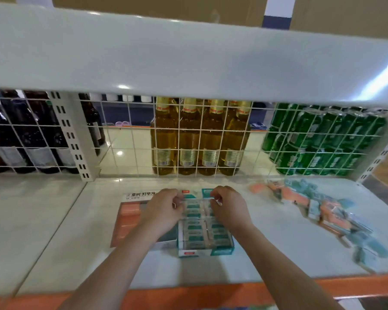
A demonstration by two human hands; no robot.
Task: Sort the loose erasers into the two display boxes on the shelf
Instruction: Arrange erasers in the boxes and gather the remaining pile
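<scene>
- Display boxes, two, side by side on the white shelf: orange box on the left, partly under the left forearm; teal box on the right, packed with teal erasers in two columns; count unreadable
- Left hand: fingers curled at the teal box's far left edge; what they pinch, cannot tell
- Right hand: fingers curled at its far right edge; grip likewise unclear
- Loose erasers: one blurred orange-and-teal heap, well right of the boxes; uncountable
- Behind the wire grid: four yellow bottles; dark bottles; green cans
</scene>
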